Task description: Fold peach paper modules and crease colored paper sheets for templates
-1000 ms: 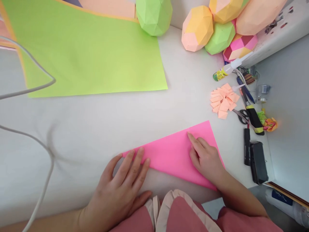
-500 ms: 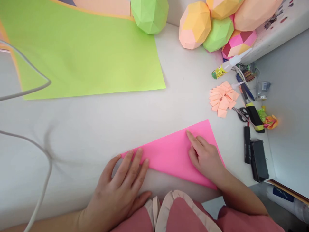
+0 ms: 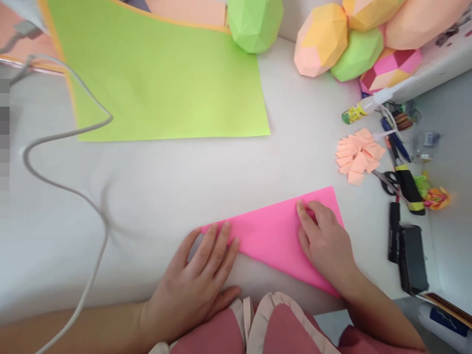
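Note:
A folded sheet of pink paper (image 3: 269, 231) lies on the white table near its front edge, narrow at the left and wide at the right. My left hand (image 3: 202, 275) rests with spread fingers, their tips pressing the paper's narrow end. On the wide part lies my right hand (image 3: 326, 241), index fingertip touching the paper close to its upper edge. That hand's other fingers are bent, and nothing shows in them.
A large green sheet (image 3: 169, 93) covers the back left. Faceted paper shapes (image 3: 320, 39) stand behind. To the right lie a glue bottle (image 3: 363, 108), folded peach pieces (image 3: 359, 155), scissors (image 3: 390, 183), a cutter (image 3: 410, 189) and a black phone (image 3: 413, 258). A white cable (image 3: 99, 211) crosses the left side.
The whole view has shifted, so things appear farther right. My right index finger stays by the paper's upper edge, while the other fingers of that hand have moved slightly forward.

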